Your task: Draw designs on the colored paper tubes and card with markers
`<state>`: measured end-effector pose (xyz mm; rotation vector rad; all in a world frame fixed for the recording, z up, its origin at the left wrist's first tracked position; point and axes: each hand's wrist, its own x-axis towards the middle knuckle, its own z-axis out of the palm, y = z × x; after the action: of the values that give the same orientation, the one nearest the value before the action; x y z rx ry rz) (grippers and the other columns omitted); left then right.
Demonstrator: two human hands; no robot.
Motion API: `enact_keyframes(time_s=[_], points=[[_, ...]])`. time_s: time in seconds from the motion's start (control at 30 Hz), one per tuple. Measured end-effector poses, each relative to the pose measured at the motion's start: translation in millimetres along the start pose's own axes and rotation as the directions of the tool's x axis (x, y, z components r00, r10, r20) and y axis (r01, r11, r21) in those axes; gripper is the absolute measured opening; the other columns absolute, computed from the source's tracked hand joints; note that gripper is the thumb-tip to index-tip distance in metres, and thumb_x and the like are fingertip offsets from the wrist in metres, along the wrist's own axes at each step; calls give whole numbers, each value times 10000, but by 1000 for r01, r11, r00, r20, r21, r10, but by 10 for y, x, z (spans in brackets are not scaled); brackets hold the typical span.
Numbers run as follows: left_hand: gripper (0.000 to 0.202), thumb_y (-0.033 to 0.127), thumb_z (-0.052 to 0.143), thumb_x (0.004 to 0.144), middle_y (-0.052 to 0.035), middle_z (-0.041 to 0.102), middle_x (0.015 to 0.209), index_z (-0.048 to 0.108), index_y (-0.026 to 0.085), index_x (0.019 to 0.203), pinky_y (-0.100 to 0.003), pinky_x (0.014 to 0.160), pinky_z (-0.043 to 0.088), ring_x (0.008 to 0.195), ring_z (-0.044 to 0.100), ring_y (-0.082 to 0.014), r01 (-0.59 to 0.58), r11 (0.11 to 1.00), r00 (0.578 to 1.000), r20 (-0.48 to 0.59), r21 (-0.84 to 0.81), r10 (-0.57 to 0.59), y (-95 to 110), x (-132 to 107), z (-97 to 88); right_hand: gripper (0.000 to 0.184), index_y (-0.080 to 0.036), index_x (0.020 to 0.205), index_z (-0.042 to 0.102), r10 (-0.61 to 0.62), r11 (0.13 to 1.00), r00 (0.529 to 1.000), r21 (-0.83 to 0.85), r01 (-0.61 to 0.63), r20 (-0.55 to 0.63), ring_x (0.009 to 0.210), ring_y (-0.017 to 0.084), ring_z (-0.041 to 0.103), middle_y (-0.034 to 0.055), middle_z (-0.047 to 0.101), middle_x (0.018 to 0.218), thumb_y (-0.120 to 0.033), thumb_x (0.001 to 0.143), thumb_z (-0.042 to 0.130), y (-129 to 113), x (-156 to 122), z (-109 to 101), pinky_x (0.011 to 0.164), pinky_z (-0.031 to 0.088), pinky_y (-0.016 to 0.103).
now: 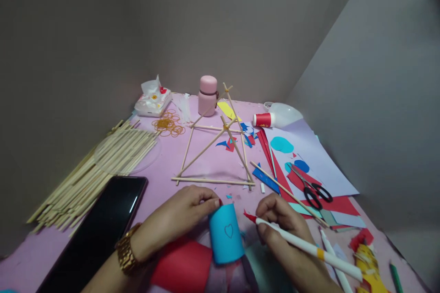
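Note:
My left hand, with a gold watch on its wrist, pinches the upper left edge of a light-blue paper tube. A small heart is outlined in dark line on the tube's side. My right hand grips a white marker with a red tip and a yellow band. The tip points left toward the tube and stays apart from it. Below my left hand lies red paper. Beyond both hands stands a triangular frame of wooden sticks, bound where the sticks cross.
Wooden sticks and a black phone lie left. Rubber bands, tissues and a pink flask are at the back. Scissors, paper scraps and a red paper cup lie right.

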<state>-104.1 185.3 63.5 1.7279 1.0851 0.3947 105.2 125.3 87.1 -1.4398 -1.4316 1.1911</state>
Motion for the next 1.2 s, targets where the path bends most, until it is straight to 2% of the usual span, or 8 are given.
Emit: enact_keyframes(time_s=[0.2, 0.4, 0.57, 0.7, 0.87, 1.0, 1.1, 1.2], points=[[333, 425, 467, 868, -13, 701, 836, 694, 182, 865, -260, 688, 436, 769, 608, -177, -5, 1000, 1000, -25, 7, 5, 29, -40, -42, 44, -230, 672, 463, -46, 999, 998, 5, 46, 31, 479, 111, 343, -87, 376, 514, -205, 704, 480, 17, -16, 13, 452, 246, 231], [336, 444, 471, 873, -21, 710, 1000, 680, 206, 986, -275, 770, 427, 879, 616, -192, 34, 997, 978, -206, 76, -17, 198, -185, -145, 53, -217, 699, 503, -102, 993, 995, -58, 102, -5, 559, 132, 414, -54, 449, 595, -240, 741, 523, -54, -72, -31, 511, 326, 235], [398, 511, 484, 837, -48, 704, 1069, 676, 207, 1006, -296, 847, 435, 953, 618, -232, 106, 992, 917, -394, 72, -69, 267, -502, -138, 81, -220, 804, 559, -201, 976, 971, -111, 188, -127, 662, 160, 530, -18, 572, 715, -301, 810, 563, -120, -84, -127, 591, 411, 247], [428, 529, 477, 807, -70, 706, 1042, 665, 203, 1013, -312, 753, 483, 799, 646, -231, 203, 979, 873, -456, 17, -174, 66, -802, -28, 143, -219, 853, 586, -232, 972, 953, -71, 222, -195, 667, 168, 565, 3, 618, 759, -360, 829, 593, -79, -100, -238, 582, 444, 249], [437, 552, 545, 748, -84, 713, 1029, 675, 210, 987, -331, 800, 497, 932, 648, -275, 210, 966, 830, -495, -150, -257, -189, -1037, 134, 191, -207, 889, 592, -197, 980, 962, -34, 194, -187, 737, 199, 601, 30, 652, 814, -382, 818, 620, 109, -218, -382, 607, 455, 273], [386, 539, 576, 701, -81, 721, 963, 684, 213, 878, -370, 871, 478, 950, 636, -290, 187, 959, 789, -549, -213, -276, -199, -1100, 239, 248, -205, 909, 590, -171, 985, 958, -12, 173, -230, 793, 218, 614, 34, 660, 839, -429, 811, 635, 281, -369, -467, 659, 462, 299], [388, 559, 597, 664, -76, 719, 974, 674, 227, 848, -371, 928, 451, 1016, 611, -306, 192, 944, 753, -577, -268, -317, -184, -1144, 308, 314, -203, 919, 583, -68, 994, 957, 64, 89, -281, 756, 217, 623, 45, 688, 825, -495, 811, 627, 392, -510, -511, 664, 474, 315], [387, 557, 613, 671, -61, 713, 1005, 651, 247, 900, -358, 966, 432, 1088, 583, -304, 187, 921, 693, -618, -342, -371, -215, -1228, 397, 371, -204, 914, 574, 23, 983, 950, 182, 36, -312, 658, 210, 628, 57, 711, 782, -562, 821, 593, 522, -667, -530, 599, 482, 313]])
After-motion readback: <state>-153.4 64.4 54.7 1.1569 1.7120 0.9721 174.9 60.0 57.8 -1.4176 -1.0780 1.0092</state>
